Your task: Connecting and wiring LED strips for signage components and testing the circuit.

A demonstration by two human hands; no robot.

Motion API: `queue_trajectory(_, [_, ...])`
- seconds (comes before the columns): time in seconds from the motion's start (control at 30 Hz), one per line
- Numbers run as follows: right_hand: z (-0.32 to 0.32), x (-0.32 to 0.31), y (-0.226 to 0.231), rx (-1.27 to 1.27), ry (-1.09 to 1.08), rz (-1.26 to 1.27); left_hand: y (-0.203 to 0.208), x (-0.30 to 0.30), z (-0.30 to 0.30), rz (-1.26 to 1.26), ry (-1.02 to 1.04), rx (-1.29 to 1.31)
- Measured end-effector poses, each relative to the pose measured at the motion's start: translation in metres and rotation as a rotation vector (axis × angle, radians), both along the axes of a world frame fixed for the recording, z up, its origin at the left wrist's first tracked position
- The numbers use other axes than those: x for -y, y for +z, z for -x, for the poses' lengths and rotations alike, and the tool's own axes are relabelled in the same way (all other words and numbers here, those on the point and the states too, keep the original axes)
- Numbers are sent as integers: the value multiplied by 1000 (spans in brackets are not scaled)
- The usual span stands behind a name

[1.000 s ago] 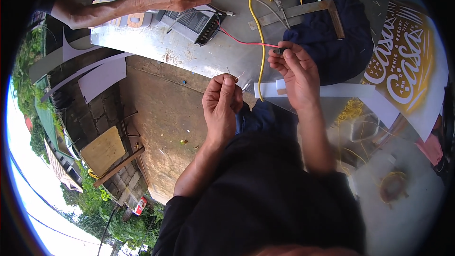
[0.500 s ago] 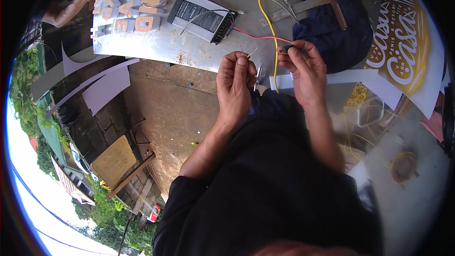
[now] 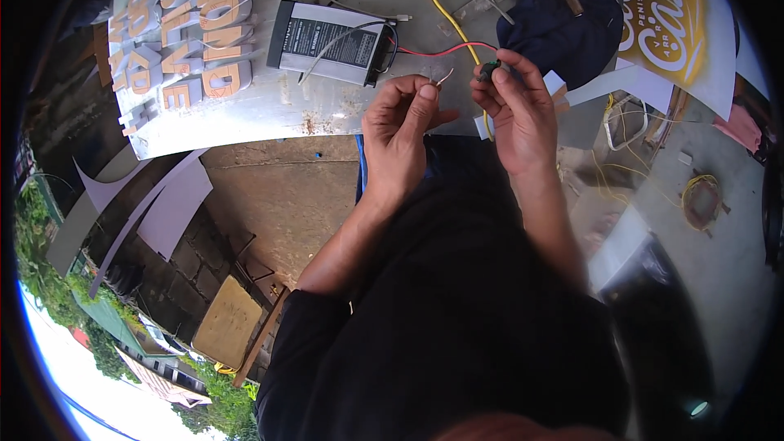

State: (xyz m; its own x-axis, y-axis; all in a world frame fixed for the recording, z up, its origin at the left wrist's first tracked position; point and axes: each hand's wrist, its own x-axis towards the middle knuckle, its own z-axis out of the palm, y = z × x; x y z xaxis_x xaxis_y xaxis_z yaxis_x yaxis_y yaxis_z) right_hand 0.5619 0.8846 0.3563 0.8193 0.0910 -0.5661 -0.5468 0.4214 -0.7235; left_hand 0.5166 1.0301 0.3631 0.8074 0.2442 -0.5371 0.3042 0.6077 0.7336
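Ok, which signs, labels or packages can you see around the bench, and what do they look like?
Raised-letter sign: far left on the metal sheet, tan block letters on silver.
Power supply box: centre of the sheet, silver casing with a black rectangular label.
Round sign: upper right, yellow disc with white script lettering on white backing.

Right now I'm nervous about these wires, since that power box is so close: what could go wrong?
1. The left hand pinches a bare wire end near the right hand; touching ends could short.
2. The red wire runs taut to the power box; a tug might drag it.
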Motion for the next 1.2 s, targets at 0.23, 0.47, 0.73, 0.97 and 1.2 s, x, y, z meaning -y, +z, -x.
queue_trajectory(0.23, [5,8,-14,-67,-113,-82,-8,-12,0,6,-145,-140])
queue_trajectory(0.47, [-4,22,-24,-187,-138,-245,-19,-3,-4,2,-123,-157])
queue_trajectory(0.73, [-3,39,-35,-174,-43,-171,-17,15,-18,16,-88,-213])
queue_trajectory(0.97, [-12,52,-32,-207,26,-227,-16,10,-19,87,-36,-148])
queue_trajectory(1.2, [-16,51,-30,-178,94,-302,-21,10,-18,99,12,-142])
